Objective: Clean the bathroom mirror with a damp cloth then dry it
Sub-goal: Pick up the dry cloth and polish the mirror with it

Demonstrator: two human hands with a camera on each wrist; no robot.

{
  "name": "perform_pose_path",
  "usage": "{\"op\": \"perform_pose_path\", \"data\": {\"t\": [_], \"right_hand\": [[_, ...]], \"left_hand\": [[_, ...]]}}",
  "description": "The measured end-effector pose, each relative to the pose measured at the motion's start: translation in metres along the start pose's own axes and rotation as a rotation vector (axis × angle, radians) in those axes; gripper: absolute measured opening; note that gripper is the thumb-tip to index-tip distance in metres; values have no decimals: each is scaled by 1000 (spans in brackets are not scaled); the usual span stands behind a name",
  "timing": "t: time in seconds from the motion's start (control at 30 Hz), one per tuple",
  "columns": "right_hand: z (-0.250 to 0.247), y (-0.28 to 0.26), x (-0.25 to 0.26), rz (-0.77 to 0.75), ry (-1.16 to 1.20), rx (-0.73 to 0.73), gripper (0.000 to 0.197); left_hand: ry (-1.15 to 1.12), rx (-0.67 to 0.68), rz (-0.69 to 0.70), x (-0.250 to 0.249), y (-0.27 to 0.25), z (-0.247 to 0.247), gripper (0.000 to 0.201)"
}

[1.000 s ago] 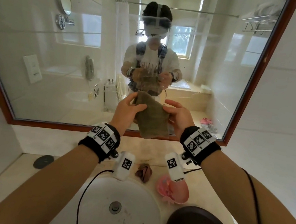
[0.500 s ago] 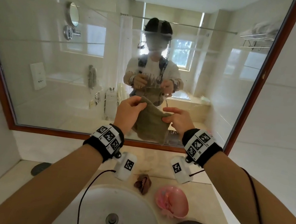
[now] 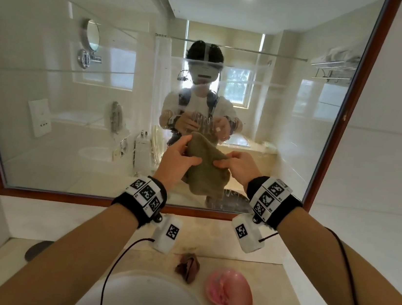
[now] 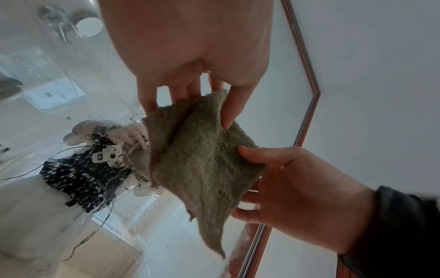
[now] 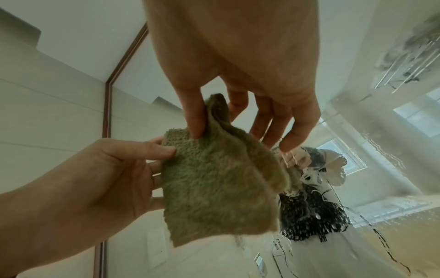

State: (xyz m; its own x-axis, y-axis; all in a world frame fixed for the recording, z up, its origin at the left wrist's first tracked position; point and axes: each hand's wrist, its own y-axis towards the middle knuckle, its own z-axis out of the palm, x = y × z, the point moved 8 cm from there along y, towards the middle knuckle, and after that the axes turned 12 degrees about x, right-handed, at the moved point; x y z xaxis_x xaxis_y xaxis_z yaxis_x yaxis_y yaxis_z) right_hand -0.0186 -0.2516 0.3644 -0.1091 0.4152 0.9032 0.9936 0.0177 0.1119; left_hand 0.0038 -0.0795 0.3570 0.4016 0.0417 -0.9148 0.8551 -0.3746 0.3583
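Both hands hold the olive-green cloth [image 3: 205,168] up in front of the mirror [image 3: 72,110]. The left hand [image 3: 177,160] pinches one upper edge between thumb and fingers; the right hand [image 3: 240,166] pinches the opposite edge the same way, so the cloth hangs folded between them. Water streaks and droplets mark the glass. Below — on the pale surface [image 3: 279,290] — lie a pink dish [image 3: 228,293] and a small brown crumpled thing [image 3: 188,267], beside a white sink [image 3: 150,296]. No readable writing shows.
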Motion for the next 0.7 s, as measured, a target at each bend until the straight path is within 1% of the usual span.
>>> {"op": "perform_pose_path", "data": {"t": [0.1, 0.23, 0.3, 0.37, 0.43, 0.47, 0.53, 0.6, 0.7], "right_hand": [[-5, 2, 3, -35, 109, -15, 9], [-18, 4, 4, -97, 274, -125, 15], [-24, 5, 5, -117, 308, -181, 15], [-28, 5, 4, -120, 317, -222, 13], [-29, 5, 5, -135, 320, -238, 12], [-28, 5, 7, -152, 308, -230, 12], [-24, 4, 12, -183, 270, -203, 8], [-22, 2, 16, -210, 250, -200, 8], [-22, -2, 23, -246, 230, -220, 11]], "left_hand": [[-20, 37, -18, -1, 5, 6, 64], [-54, 72, -33, 0, 11, 10, 80], [-86, 85, -37, 1, 14, 11, 82], [-129, 76, -57, 5, 16, 9, 72], [-175, 30, -85, 9, 17, 6, 60], [-200, 11, -89, 9, 18, 4, 58], [-239, 2, -85, 6, 19, 3, 62], [-226, 27, -101, 1, 20, 4, 61], [-175, 106, -154, 1, 24, 4, 43]]}}
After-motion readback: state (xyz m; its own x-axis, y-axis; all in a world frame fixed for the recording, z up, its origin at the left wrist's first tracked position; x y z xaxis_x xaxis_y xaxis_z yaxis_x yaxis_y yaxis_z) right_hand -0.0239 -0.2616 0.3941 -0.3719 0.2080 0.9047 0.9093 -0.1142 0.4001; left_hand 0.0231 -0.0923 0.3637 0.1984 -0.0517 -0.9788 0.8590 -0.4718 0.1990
